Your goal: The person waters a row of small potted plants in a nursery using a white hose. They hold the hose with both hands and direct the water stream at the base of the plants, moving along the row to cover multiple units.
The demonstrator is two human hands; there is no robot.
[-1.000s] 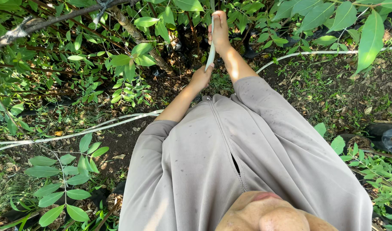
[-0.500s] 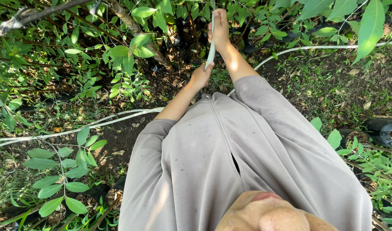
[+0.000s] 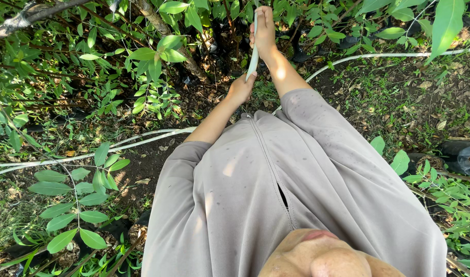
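My left hand [image 3: 240, 90] is closed around the lower part of a thin white hose [image 3: 253, 57] that rises in front of me. My right hand [image 3: 263, 30] grips the same hose higher up, among the leaves. The top of the hose runs out of view at the upper edge, and its lower end is hidden behind my left hand. My grey sleeves and shirt [image 3: 255, 195] fill the lower middle of the view.
A long white hose [image 3: 65, 159] lies on the soil to the left, and another stretch [image 3: 389, 54] curves off to the right. A brown tree trunk [image 3: 165, 31] stands ahead. Leafy branches [image 3: 71, 205] crowd the left and top; black plastic [image 3: 458, 154] lies at right.
Both hands keep their grip on the hose in about the same place. The view has shifted only slightly.
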